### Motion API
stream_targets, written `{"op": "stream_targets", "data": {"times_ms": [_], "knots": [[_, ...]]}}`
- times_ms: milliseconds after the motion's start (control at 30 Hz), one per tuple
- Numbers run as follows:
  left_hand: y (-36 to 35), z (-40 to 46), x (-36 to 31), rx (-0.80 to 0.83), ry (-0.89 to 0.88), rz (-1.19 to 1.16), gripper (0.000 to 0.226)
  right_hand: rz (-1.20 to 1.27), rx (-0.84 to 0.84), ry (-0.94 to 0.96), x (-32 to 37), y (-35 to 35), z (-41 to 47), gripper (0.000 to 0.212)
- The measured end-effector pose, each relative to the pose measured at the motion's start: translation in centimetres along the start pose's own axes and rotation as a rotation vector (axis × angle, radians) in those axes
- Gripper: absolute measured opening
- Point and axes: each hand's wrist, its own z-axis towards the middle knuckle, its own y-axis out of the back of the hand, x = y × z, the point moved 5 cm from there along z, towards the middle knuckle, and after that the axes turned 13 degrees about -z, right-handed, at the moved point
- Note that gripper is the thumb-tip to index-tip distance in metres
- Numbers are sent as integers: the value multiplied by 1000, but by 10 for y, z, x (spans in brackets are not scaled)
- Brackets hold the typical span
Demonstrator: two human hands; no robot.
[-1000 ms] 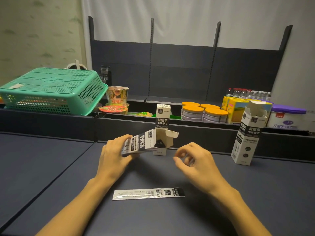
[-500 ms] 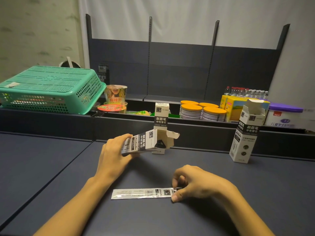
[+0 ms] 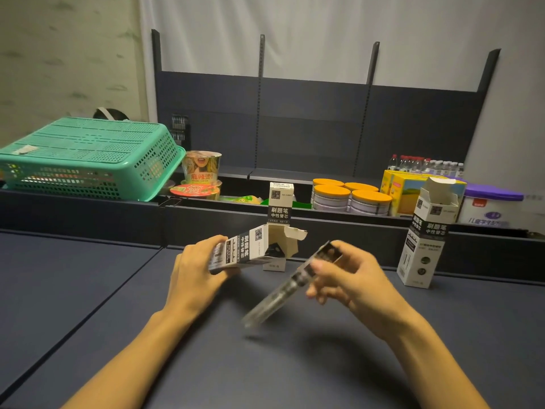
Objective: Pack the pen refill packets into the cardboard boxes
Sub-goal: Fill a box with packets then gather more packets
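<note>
A: Head view, left hand?
B: Clamped around an open pen refill box lying sideways above the dark table, flaps facing right.
A: Right hand?
B: Fingers pinch a blurred refill packet, tilted in the air, its upper end near the box mouth.

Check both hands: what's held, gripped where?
Left hand grips the open cardboard box by its closed end. Right hand pinches the refill packet near its upper end.
</note>
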Motion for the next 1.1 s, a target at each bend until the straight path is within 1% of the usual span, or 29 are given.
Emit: {"op": "stream_targets", "data": {"times_ms": [100,167,300,433,500,600,767,900,1000,1100], "knots": [[0,1,2,-7,15,21,62,166,-207,47,10,15,-1,26],[0,2,4,-11,24,30,62,219,-322,80,13,24,-2,34],[0,2,4,-21,27,43,60,259,-448,149,17,34,-4,32],[3,2,1,-45,30,51,59,274,-508,211,18,39,-7,12],[2,1,2,-40,33,42,59,265,-534,228,20,40,-9,14],[2,1,3,-31,35,40,60,251,-572,244,23,41,-10,23],[3,1,0,-32,17,38,60,127,-661,277,23,40,-12,13],[3,0,0,-35,16,41,60,64,-714,311,23,38,-13,9],[2,1,0,-40,8,39,58,26,-724,336,23,36,-14,5],[2,2,0,-46,4,40,57,-37,-708,378,24,30,-17,7]]}}
